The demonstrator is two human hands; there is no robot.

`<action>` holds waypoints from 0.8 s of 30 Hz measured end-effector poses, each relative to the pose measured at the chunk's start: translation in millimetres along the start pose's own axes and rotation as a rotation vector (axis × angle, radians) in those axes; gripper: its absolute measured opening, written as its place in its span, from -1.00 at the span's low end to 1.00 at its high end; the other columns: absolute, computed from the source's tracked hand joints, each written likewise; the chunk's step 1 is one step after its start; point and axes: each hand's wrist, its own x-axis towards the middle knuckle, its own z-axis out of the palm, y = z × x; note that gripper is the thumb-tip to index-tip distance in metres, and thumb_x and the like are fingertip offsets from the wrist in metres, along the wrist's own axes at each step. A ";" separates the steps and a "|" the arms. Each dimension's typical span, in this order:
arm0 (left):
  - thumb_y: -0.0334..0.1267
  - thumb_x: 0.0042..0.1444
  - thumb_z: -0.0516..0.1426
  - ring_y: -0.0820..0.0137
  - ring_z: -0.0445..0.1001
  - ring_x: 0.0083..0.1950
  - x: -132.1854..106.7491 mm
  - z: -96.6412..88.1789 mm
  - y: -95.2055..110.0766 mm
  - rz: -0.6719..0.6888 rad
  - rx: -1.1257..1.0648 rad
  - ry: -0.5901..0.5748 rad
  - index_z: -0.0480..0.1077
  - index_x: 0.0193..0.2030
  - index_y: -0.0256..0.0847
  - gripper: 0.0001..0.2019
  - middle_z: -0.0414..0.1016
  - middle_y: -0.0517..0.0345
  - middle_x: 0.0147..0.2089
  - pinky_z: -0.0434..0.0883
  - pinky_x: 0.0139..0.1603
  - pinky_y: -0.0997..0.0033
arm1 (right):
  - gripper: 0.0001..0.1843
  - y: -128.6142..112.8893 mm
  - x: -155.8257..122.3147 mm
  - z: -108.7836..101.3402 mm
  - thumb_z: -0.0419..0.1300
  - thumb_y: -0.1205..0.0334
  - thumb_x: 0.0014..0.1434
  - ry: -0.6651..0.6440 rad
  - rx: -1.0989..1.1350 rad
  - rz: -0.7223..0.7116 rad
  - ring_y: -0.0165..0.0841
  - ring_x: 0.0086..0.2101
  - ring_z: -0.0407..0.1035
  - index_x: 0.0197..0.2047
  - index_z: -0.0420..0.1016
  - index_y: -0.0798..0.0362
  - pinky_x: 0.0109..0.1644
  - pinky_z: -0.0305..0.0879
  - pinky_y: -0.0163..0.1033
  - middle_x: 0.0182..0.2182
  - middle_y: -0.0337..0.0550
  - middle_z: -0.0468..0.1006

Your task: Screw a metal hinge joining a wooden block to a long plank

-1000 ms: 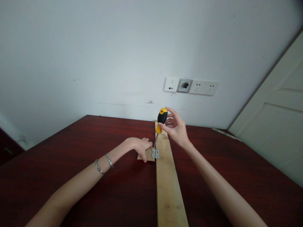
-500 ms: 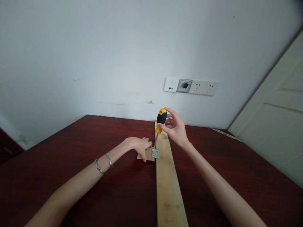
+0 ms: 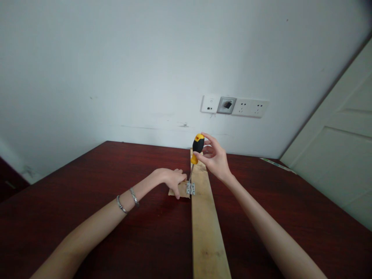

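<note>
A metal hinge (image 3: 190, 188) lies flat, one leaf on a small wooden board (image 3: 183, 190) and the other on a long wooden plank (image 3: 205, 217). My left hand (image 3: 173, 181) presses the small board against the table, thumb toward its near edge and fingers over its far part, partly hiding it. Above the plank, my right hand (image 3: 216, 159) is closed around the handle of a yellow and black screwdriver (image 3: 198, 144), fingertips and thumb gripping it. The screwdriver stands almost upright, slightly tilted, with its tip down at the hinge's left leaf. Any screw under the tip is too small to make out.
The dark red table (image 3: 139, 236) reaches back to a white wall (image 3: 145, 69). Wall sockets (image 3: 250, 107) sit above its back edge. A thin pale strip (image 3: 278, 165) lies at the far right edge, near a white panelled door (image 3: 345, 143).
</note>
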 end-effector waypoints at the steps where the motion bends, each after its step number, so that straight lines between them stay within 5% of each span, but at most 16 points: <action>1: 0.12 -0.29 0.27 -0.02 0.23 0.17 0.1 0.2 -0.1 0.002 -0.002 0.002 0.25 0.09 -0.23 -0.21 0.25 -0.18 0.16 0.31 0.06 0.16 | -0.34 0.0 0.0 0.0 0.30 0.20 0.01 0.000 -0.001 0.000 -0.42 -0.36 0.41 0.19 0.25 -0.12 -0.45 0.50 -0.31 -0.15 -0.15 0.38; 24: 0.10 -0.31 0.29 -0.05 0.19 0.22 2.1 1.4 -0.8 -0.019 -0.021 -0.018 0.22 0.11 -0.22 -0.18 0.19 -0.21 0.23 0.27 0.11 0.13 | -0.29 8.8 -0.7 -1.2 0.22 0.19 0.09 -0.112 0.067 -0.002 -0.38 -0.27 0.40 0.29 0.10 -0.19 -0.31 0.50 -0.24 -0.05 -0.11 0.35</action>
